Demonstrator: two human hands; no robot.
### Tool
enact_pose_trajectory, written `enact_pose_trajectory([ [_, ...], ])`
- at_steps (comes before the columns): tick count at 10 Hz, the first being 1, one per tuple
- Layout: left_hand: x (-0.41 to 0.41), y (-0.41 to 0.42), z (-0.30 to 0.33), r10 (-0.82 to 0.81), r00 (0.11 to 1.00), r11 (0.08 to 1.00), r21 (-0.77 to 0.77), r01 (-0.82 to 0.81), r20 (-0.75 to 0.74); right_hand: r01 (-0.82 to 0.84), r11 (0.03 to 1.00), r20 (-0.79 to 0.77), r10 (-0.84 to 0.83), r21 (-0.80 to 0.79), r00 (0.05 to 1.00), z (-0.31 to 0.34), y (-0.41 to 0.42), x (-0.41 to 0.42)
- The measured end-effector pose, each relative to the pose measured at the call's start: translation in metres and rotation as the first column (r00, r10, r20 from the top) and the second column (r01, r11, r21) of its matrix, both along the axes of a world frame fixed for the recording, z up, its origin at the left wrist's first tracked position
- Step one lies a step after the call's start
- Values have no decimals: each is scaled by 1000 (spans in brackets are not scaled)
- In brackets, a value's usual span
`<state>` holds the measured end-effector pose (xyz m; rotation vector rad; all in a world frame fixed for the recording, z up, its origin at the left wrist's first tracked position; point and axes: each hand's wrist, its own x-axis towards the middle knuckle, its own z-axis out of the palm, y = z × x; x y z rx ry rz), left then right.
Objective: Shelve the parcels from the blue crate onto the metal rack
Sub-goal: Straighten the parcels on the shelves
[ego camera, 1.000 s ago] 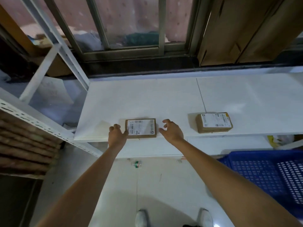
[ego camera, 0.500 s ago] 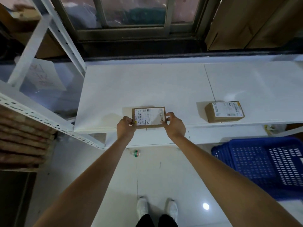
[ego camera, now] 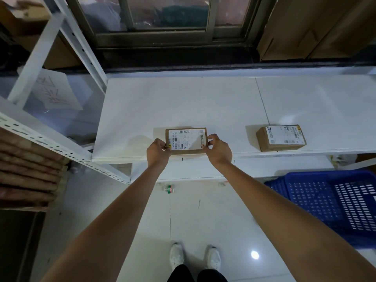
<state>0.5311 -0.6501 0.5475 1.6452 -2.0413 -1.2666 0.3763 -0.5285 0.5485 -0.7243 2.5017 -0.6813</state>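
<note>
A flat brown parcel (ego camera: 186,140) with a white shipping label lies near the front edge of the white rack shelf (ego camera: 183,102). My left hand (ego camera: 157,152) pinches its left end and my right hand (ego camera: 218,150) grips its right end, fingers curled round the edges. A second, thicker brown parcel (ego camera: 280,138) with a label rests alone on the shelf further right. The blue crate (ego camera: 329,202) stands on the floor at the lower right; its visible part shows no parcels.
A white perforated rack upright and beam (ego camera: 61,147) runs along the left, with stacked cardboard (ego camera: 28,171) below it. A small bottle (ego camera: 169,189) lies on the tiled floor under the shelf. Behind the shelf are a window frame (ego camera: 162,35) and leaning cardboard (ego camera: 317,27).
A second ago my right hand was open beside the parcel; both hands then closed on its ends. The parcel has stayed near the shelf's front edge while the view dipped down.
</note>
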Motion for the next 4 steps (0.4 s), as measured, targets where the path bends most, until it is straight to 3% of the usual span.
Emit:
enact_pose_trajectory([
  [4, 17, 6, 1, 41, 999, 998, 43, -41, 0, 46, 996, -3, -46, -76, 999, 21, 18, 3],
])
